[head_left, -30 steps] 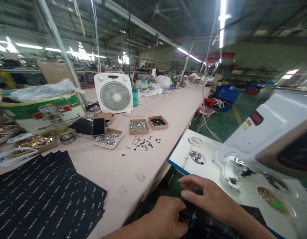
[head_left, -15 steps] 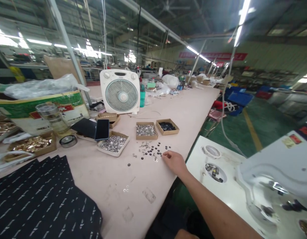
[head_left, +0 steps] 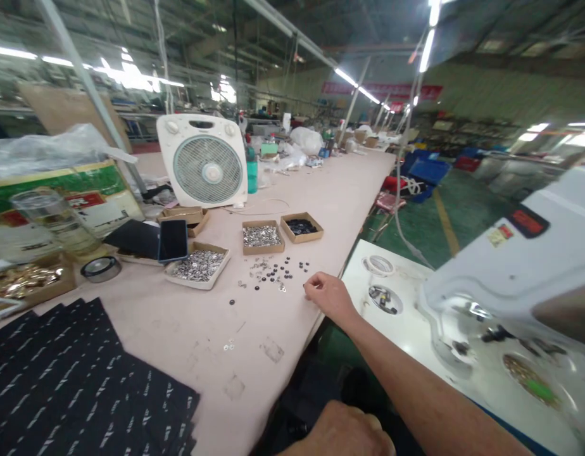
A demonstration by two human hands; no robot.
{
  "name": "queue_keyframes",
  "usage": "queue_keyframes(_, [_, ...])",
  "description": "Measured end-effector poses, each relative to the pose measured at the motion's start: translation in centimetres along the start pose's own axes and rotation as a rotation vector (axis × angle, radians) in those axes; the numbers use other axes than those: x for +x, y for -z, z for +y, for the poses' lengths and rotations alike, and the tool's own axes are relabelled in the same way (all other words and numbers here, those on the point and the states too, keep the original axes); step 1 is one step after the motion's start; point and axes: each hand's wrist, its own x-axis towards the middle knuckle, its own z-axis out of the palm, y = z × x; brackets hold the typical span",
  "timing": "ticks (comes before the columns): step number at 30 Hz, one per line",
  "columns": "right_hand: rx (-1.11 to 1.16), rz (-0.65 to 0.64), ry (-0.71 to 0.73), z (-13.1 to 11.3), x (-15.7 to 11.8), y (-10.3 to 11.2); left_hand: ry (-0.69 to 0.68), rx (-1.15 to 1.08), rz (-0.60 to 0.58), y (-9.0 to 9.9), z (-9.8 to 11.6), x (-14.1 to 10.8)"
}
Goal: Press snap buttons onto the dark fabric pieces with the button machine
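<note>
**Over a pale pink tabletop (head_left: 283, 316), the right hand (head_left: 328, 294) pinches a small dark piece (head_left: 305, 287)**

The tabletop runs from the bottom of the frame towards the upper centre. A bulky white machine (head_left: 501, 253) stands at the right. A stack of black sheets with slanted white print (head_left: 83, 386) spreads across the lower left, and a square white box fan (head_left: 207, 161) stands upright left of the upper centre.

The person's right arm reaches in from the lower right, its hand by the table's right edge with thumb and fingertips pressed together. The left hand (head_left: 347, 434) is loosely curled at the bottom edge, cut off by the frame; whether it holds anything cannot be told.

Near the centre sit two shallow brown cardboard boxes, one of shiny silver metal pieces (head_left: 261, 237), the other of black pieces (head_left: 301, 227). Below them lie scattered round black pieces (head_left: 273, 278) mixed with small silver ones (head_left: 257, 267). The pinched piece, probably round like those, shows at the fingertips, just right of the scatter.
</note>
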Motion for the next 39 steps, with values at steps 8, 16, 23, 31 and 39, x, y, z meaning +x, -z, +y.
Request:
queue_keyframes(8, [0.349, -0.177, -0.185, 5.6, -18.1, 7.2, -0.213, 0.204, 0.208, 1.9, 3.2, -4.3])
queue_keyframes(16, [0.419, -0.032, -0.324, 6.2, -31.4, 8.7, -0.469, 0.354, 0.311, 2.1, 7.5, -6.3])
queue_keyframes(23, [0.418, 0.008, -0.203, 4.9, -34.3, 9.8, -0.546, 0.298, 0.433, 3.6, 10.5, -7.7])
queue_keyframes(31, [0.414, 0.015, -0.118, 4.6, -35.5, 9.4, -0.573, 0.302, 0.423, 4.0, 11.4, -9.3])
queue_keyframes(39, [0.385, 0.037, -0.037, 4.9, -36.1, 9.2, -0.610, 0.309, 0.435, 4.3, 12.4, -9.1])
